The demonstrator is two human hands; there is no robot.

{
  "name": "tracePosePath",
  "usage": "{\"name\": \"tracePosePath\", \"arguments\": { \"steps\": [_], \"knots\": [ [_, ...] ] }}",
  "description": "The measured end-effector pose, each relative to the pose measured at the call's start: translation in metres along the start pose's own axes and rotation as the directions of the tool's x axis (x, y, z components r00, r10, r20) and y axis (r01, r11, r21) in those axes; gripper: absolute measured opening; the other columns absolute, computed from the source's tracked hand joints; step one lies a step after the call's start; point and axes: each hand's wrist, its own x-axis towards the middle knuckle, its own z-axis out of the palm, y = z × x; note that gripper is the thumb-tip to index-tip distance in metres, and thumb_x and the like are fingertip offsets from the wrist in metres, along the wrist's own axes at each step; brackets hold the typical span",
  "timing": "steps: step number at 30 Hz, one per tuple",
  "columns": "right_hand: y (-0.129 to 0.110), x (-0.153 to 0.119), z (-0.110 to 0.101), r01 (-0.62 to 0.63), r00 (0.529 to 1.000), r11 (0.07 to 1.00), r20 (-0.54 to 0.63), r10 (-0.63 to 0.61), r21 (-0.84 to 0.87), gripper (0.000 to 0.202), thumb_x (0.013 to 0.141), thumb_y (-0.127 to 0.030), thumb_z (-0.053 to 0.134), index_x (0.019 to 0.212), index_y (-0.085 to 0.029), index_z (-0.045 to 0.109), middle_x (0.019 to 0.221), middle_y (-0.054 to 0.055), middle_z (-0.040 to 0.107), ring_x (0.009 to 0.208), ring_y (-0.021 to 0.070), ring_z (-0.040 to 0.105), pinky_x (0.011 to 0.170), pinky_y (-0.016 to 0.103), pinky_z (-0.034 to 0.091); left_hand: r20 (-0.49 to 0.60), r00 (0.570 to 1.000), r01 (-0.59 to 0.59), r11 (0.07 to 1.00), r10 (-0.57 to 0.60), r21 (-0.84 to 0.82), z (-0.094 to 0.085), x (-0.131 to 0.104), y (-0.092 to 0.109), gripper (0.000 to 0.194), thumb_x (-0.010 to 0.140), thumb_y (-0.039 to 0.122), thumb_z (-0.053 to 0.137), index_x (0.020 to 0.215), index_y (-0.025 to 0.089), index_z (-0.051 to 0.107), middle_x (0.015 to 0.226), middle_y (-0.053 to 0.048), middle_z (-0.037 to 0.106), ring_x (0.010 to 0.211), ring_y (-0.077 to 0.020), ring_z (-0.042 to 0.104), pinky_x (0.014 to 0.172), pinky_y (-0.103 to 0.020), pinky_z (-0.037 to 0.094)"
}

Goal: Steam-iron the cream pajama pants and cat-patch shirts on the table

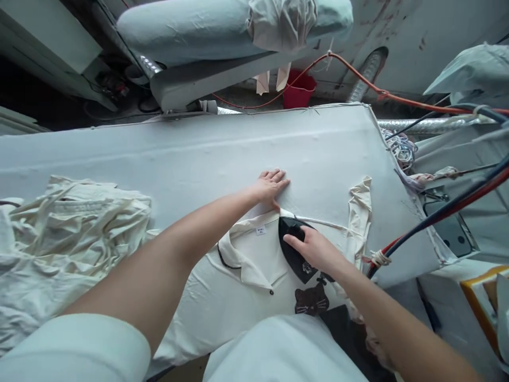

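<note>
My right hand (pixel 314 248) is wrapped round the handle of a dark iron (pixel 292 254), which rests on the right side of a cream collared shirt (pixel 226 297). The shirt lies spread out, with dark piping on its collar (pixel 229 254), a small white label (pixel 261 230) inside the neck and a brown cat patch (pixel 312 300) below the iron. Just beyond the collar, my left hand (pixel 273 183) lies flat with fingers spread on the padded white board (pixel 199 154). It holds nothing.
A heap of crumpled cream cloth (pixel 91 217) lies on the board at the left. Dark and red hoses (pixel 441 212) cross at the right. Behind the board stand a padded sleeve arm (pixel 191 32) and a red bucket (pixel 299 90). An orange cable (pixel 358 77) runs across the back.
</note>
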Motion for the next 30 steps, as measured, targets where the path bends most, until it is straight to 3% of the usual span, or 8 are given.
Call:
{"name": "tracePosePath", "arguments": {
  "steps": [5,8,10,13,17,21,25,30],
  "knots": [
    [-0.020,0.040,0.006,-0.036,0.998,0.999,-0.047,0.035,-0.023,0.042,0.093,-0.057,0.051,0.101,-0.018,0.065,0.092,0.011,0.072,0.084,0.0231,0.067,0.069,0.028,0.043,-0.188,0.970,0.144,0.986,-0.157,-0.079,-0.003,-0.045,0.008,0.063,0.078,0.035,0.077,0.137,0.025,0.058,0.161,-0.010,0.036,0.149,-0.0320,0.029,0.121,-0.048,0.019],
    [-0.027,0.060,-0.014,0.006,1.000,0.999,0.015,-0.006,-0.042,0.050,0.093,-0.064,0.048,0.096,-0.017,0.065,0.085,0.009,0.071,0.075,0.0205,0.066,0.063,0.027,0.041,-0.439,0.789,0.371,0.902,-0.431,-0.220,0.010,-0.116,0.018,0.022,0.093,0.033,0.058,0.110,0.023,0.068,0.131,-0.009,0.064,0.127,-0.0263,0.052,0.109,-0.042,0.034],
    [-0.031,0.065,-0.021,0.145,0.975,0.985,0.183,-0.127,-0.091,0.051,0.090,-0.068,0.050,0.092,-0.019,0.066,0.082,0.007,0.071,0.069,0.0190,0.064,0.059,0.027,0.040,-0.420,0.706,0.502,0.822,-0.570,-0.269,0.025,-0.163,0.023,0.023,0.089,0.040,0.062,0.098,0.020,0.068,0.108,-0.011,0.070,0.110,-0.0283,0.059,0.097,-0.044,0.039],
    [-0.046,0.063,-0.010,0.413,0.865,0.875,0.409,-0.290,-0.253,0.044,0.082,-0.065,0.064,0.086,-0.021,0.069,0.078,0.005,0.070,0.068,0.0203,0.063,0.059,0.028,0.040,-0.257,0.753,0.566,0.796,-0.606,-0.216,0.041,-0.200,0.026,0.017,0.082,0.036,0.067,0.086,0.019,0.067,0.090,-0.010,0.071,0.095,-0.0295,0.063,0.088,-0.046,0.039],
    [-0.084,0.062,0.028,0.567,0.806,0.708,0.461,-0.371,-0.421,0.040,0.079,-0.060,0.069,0.086,-0.021,0.072,0.084,0.010,0.073,0.077,0.0273,0.067,0.067,0.033,0.046,-0.221,0.819,0.511,0.849,-0.529,-0.137,0.035,-0.194,0.018,0.009,0.082,0.023,0.060,0.079,0.019,0.067,0.084,-0.010,0.072,0.092,-0.0293,0.065,0.085,-0.046,0.038],
    [-0.112,0.070,0.043,0.500,0.853,0.732,0.409,-0.324,-0.463,0.041,0.083,-0.059,0.064,0.093,-0.021,0.073,0.090,0.012,0.074,0.083,0.0295,0.069,0.069,0.034,0.048,-0.181,0.878,0.433,0.896,-0.444,-0.099,0.020,-0.183,0.003,0.011,0.081,0.022,0.060,0.079,0.018,0.070,0.089,-0.014,0.072,0.098,-0.0322,0.065,0.091,-0.048,0.040],
    [-0.099,0.056,0.030,0.343,0.915,0.841,0.350,-0.199,-0.418,0.046,0.084,-0.064,0.061,0.092,-0.020,0.071,0.089,0.011,0.073,0.082,0.0296,0.068,0.066,0.033,0.045,-0.134,0.990,0.024,0.994,-0.038,-0.102,0.014,-0.187,-0.021,0.022,0.081,0.031,0.062,0.098,0.024,0.074,0.140,-0.009,0.060,0.136,-0.0302,0.048,0.115,-0.044,0.031],
    [-0.070,-0.001,0.038,0.168,0.939,0.944,0.339,-0.065,-0.283,0.052,0.080,-0.073,0.060,0.083,-0.022,0.067,0.080,0.008,0.071,0.072,0.0259,0.065,0.059,0.030,0.037,0.125,0.959,-0.219,0.944,0.255,-0.247,0.017,-0.169,-0.045,0.027,0.055,0.044,0.082,0.076,0.029,0.075,0.151,0.004,0.052,0.152,-0.0313,0.026,0.125,-0.041,0.018]
  ]
}}
